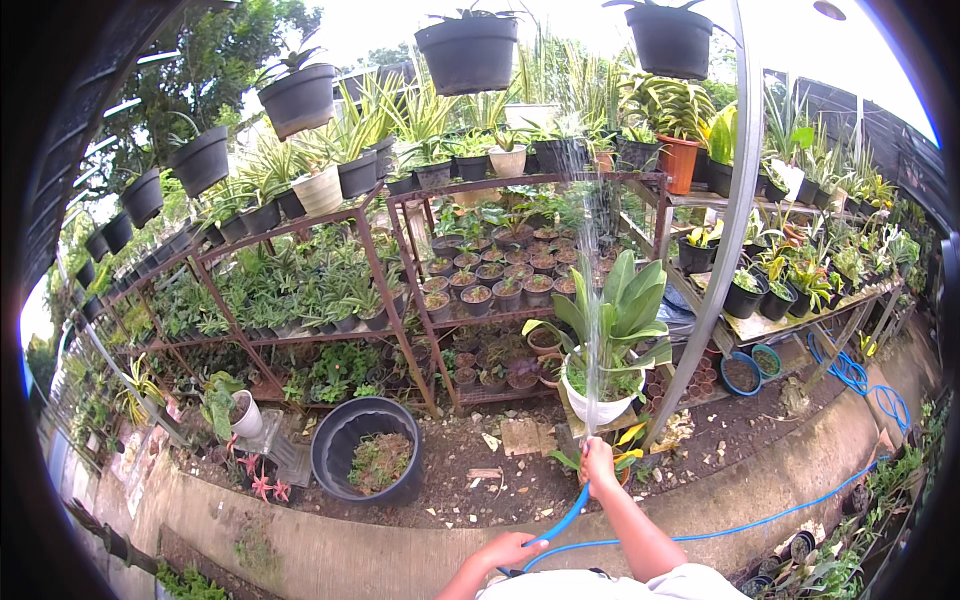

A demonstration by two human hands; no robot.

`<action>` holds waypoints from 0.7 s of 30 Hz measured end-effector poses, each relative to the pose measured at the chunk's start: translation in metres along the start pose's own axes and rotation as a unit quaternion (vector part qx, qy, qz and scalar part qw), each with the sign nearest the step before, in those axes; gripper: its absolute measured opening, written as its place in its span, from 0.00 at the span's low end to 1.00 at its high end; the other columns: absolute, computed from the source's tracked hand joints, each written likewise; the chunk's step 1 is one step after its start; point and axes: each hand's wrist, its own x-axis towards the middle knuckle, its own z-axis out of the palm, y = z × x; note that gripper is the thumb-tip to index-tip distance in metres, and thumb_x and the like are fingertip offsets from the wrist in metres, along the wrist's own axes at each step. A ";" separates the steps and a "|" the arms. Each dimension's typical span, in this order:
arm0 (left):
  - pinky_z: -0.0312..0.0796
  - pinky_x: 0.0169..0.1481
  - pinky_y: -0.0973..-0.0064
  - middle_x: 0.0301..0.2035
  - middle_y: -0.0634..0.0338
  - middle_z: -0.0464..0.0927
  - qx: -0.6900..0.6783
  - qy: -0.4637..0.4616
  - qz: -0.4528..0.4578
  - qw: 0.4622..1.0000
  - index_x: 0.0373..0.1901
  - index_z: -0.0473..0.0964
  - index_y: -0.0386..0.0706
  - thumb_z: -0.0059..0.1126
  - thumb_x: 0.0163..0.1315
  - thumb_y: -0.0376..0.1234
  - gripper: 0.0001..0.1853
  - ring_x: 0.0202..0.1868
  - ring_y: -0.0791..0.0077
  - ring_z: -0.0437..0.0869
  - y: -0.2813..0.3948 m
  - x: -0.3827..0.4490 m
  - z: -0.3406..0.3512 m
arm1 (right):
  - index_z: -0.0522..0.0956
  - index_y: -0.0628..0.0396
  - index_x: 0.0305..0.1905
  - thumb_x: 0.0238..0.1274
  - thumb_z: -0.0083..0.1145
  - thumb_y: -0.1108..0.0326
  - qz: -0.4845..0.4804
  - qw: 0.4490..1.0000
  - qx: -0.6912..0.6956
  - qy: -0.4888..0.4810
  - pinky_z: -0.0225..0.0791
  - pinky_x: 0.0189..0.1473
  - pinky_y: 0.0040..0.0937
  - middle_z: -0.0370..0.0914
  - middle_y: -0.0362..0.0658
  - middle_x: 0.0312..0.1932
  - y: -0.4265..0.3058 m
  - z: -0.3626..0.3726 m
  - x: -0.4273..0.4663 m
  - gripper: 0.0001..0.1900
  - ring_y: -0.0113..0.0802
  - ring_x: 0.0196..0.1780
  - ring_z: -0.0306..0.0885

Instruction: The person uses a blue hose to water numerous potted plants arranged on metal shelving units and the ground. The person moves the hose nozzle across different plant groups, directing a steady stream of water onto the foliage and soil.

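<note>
My right hand (597, 463) grips the end of a blue garden hose (564, 520), pointed away from me. A spray of water (591, 322) shoots up from that end and passes in front of a broad-leaved plant (619, 300) in a white pot (600, 397). Lower down, my left hand (511, 549) is closed around a further stretch of the same hose, close to my body. Where the water lands is hard to tell; it rises towards the potted plants on the top shelf. The hose's very tip is hidden by my right fingers.
Rusty metal shelving (375, 277) holds many potted plants. Black pots (469, 56) hang overhead. A metal post (720, 247) stands right of the white pot. A large black tub (367, 450) sits on the soil. The hose runs across a concrete path (315, 551) towards a coil (847, 367).
</note>
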 end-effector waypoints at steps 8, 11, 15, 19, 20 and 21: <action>0.64 0.28 0.74 0.17 0.67 0.69 -0.025 -0.013 -0.010 1.000 0.30 0.79 0.46 0.44 0.64 0.68 0.34 0.22 0.78 0.70 -0.007 0.005 0.010 | 0.65 0.49 0.27 0.65 0.39 0.57 -0.017 1.000 -0.013 -0.004 0.45 0.09 0.29 0.55 0.35 0.10 0.007 -0.006 0.004 0.13 0.26 0.08 0.49; 0.64 0.29 0.74 0.17 0.68 0.69 -0.026 -0.009 -0.005 1.000 0.30 0.79 0.46 0.43 0.64 0.68 0.34 0.23 0.79 0.71 -0.006 0.004 0.011 | 0.65 0.49 0.27 0.66 0.39 0.56 -0.023 1.000 -0.003 -0.009 0.45 0.09 0.29 0.55 0.35 0.10 0.010 -0.007 0.006 0.13 0.25 0.08 0.49; 0.65 0.30 0.74 0.18 0.68 0.70 -0.018 -0.003 -0.007 1.000 0.30 0.79 0.45 0.43 0.65 0.67 0.34 0.24 0.79 0.71 0.000 0.005 0.012 | 0.65 0.50 0.27 0.67 0.39 0.56 -0.032 0.999 -0.005 -0.007 0.45 0.09 0.28 0.56 0.35 0.11 0.001 0.000 0.002 0.14 0.25 0.08 0.49; 0.69 0.32 0.75 0.21 0.66 0.74 -0.034 0.008 -0.005 0.999 0.35 0.80 0.42 0.47 0.65 0.64 0.33 0.26 0.79 0.74 -0.008 0.019 0.015 | 0.65 0.50 0.27 0.67 0.38 0.56 -0.052 0.998 -0.020 0.000 0.45 0.09 0.28 0.56 0.35 0.11 0.001 -0.002 0.011 0.14 0.25 0.08 0.49; 0.68 0.32 0.75 0.20 0.66 0.73 -0.025 0.019 -0.014 0.999 0.35 0.80 0.42 0.47 0.65 0.64 0.33 0.25 0.79 0.74 -0.011 0.021 0.017 | 0.65 0.50 0.27 0.67 0.38 0.56 -0.051 0.998 -0.023 0.002 0.45 0.09 0.28 0.56 0.35 0.11 0.002 -0.001 0.012 0.14 0.25 0.08 0.49; 0.68 0.32 0.76 0.19 0.66 0.73 -0.016 0.029 -0.022 0.999 0.34 0.80 0.42 0.47 0.65 0.64 0.33 0.25 0.79 0.74 -0.008 0.020 0.017 | 0.65 0.50 0.27 0.67 0.38 0.57 -0.052 0.998 -0.036 0.008 0.45 0.09 0.28 0.56 0.35 0.11 0.001 0.000 0.009 0.14 0.25 0.09 0.49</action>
